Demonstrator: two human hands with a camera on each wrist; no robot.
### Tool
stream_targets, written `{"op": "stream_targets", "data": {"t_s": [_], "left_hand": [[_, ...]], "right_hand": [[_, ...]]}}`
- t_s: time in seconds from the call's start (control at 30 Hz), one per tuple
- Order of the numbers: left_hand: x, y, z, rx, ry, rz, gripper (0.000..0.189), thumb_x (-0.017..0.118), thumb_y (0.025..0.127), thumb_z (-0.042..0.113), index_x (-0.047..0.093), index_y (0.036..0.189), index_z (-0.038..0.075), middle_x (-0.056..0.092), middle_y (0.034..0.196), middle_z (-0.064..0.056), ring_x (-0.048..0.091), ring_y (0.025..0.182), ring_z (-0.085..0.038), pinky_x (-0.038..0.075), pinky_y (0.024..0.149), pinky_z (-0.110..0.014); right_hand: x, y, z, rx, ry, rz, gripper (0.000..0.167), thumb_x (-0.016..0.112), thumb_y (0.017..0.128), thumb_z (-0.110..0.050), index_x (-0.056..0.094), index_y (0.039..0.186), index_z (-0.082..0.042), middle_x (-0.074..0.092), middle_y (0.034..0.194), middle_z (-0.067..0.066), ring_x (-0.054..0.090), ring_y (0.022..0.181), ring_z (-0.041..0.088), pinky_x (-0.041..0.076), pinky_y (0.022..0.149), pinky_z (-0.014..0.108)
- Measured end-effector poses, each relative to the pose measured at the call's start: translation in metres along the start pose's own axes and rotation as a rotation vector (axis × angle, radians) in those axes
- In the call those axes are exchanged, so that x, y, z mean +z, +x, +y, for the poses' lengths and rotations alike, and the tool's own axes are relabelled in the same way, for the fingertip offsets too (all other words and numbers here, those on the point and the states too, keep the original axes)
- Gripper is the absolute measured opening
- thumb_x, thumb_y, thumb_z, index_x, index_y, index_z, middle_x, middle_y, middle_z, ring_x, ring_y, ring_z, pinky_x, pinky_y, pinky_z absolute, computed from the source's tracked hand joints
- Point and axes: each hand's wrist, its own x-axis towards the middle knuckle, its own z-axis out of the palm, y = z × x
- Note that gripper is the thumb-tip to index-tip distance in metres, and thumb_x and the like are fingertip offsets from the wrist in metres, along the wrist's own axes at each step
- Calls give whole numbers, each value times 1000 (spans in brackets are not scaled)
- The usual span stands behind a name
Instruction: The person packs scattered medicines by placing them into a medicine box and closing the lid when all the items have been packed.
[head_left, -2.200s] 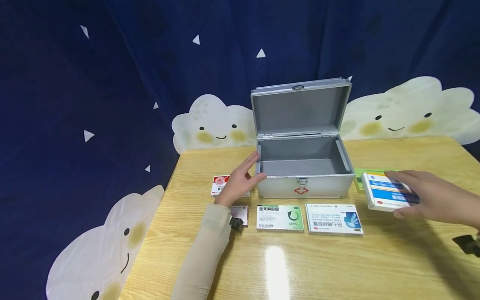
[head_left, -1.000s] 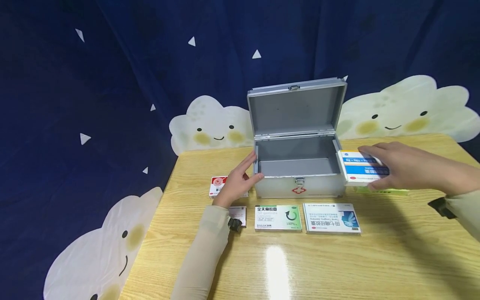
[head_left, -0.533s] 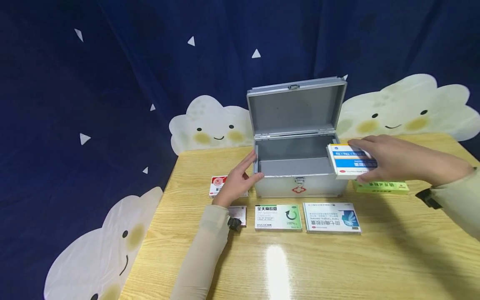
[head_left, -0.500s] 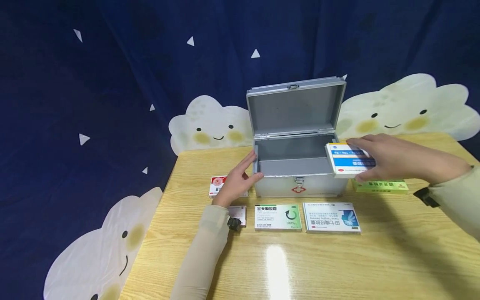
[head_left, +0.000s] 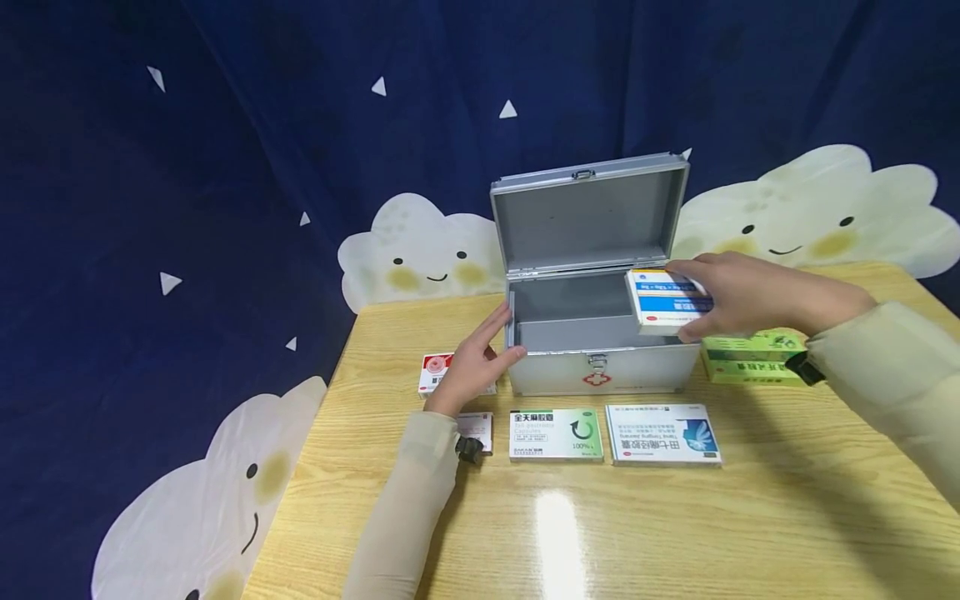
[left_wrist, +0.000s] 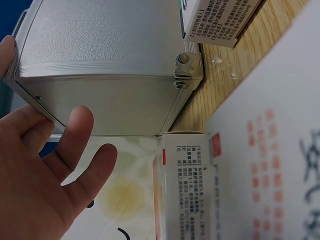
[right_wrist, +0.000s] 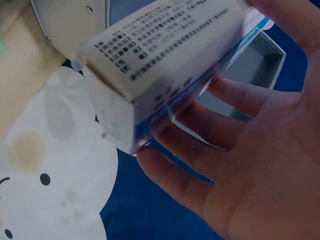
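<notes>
My right hand [head_left: 723, 292] grips a white, blue and yellow medicine box [head_left: 671, 312] between thumb and fingers. It holds this carton tilted over the right part of a silver first-aid case [head_left: 555, 371]; the right wrist view shows its printed side [right_wrist: 160, 45] and the fingers along one edge. The case stands with its lid [head_left: 588, 218] raised, and its visible interior is bare grey. My left hand [head_left: 476, 362] rests at the case's left front corner, fingers extended along the left rim and thumb at the front. In the left wrist view, the lower fingers [left_wrist: 100, 167] spread loose beside the case wall.
Before the case lie a white-green medicine box [head_left: 557, 436] and a white-blue one [head_left: 663, 436]. A green-yellow box [head_left: 750, 358] sits right of the case. A red-white box [head_left: 435, 372] and a small pale box [head_left: 480, 427] lie partly hidden by the left arm.
My right hand has carried the white-blue-yellow medicine box up and left, from over the green-yellow box to over the case's right part. My left hand stays at the case's left corner.
</notes>
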Motion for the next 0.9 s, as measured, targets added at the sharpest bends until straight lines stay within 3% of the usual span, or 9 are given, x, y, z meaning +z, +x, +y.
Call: {"op": "stream_targets", "data": {"t_s": [0.4, 0.9], "left_hand": [[0, 1, 0, 8, -11, 1, 73, 61, 93, 50, 32, 156, 28, 21, 163, 24, 51, 75, -13, 48, 73, -25], [1, 0, -2, 13, -18, 1, 72, 61, 94, 50, 32, 156, 29, 22, 163, 24, 51, 73, -12, 48, 71, -24]], "right_hand": [[-8, 23, -16, 45, 8, -40, 101, 82, 74, -50, 36, 152, -5, 50, 139, 31, 53, 117, 42, 47, 95, 60], [-11, 57, -38, 34, 32, -62, 97, 84, 74, -41, 37, 151, -5, 54, 137, 26, 54, 120, 40, 46, 98, 59]]}}
